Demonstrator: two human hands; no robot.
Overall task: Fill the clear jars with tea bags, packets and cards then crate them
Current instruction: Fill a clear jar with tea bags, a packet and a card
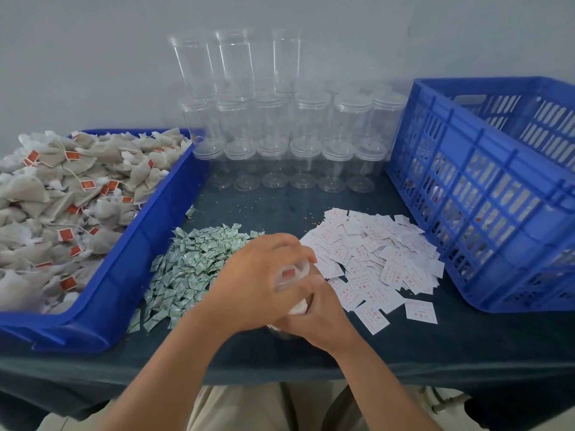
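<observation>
Showing the filling step apparently near its end: your left grip (258, 275) curls over the mouth of the clear plastic jar (291, 273) and your right grip (320, 309) wraps its tea-bag-stuffed body at the front of the dark-clothed table (435, 353); next, probably capping, then crating.
</observation>
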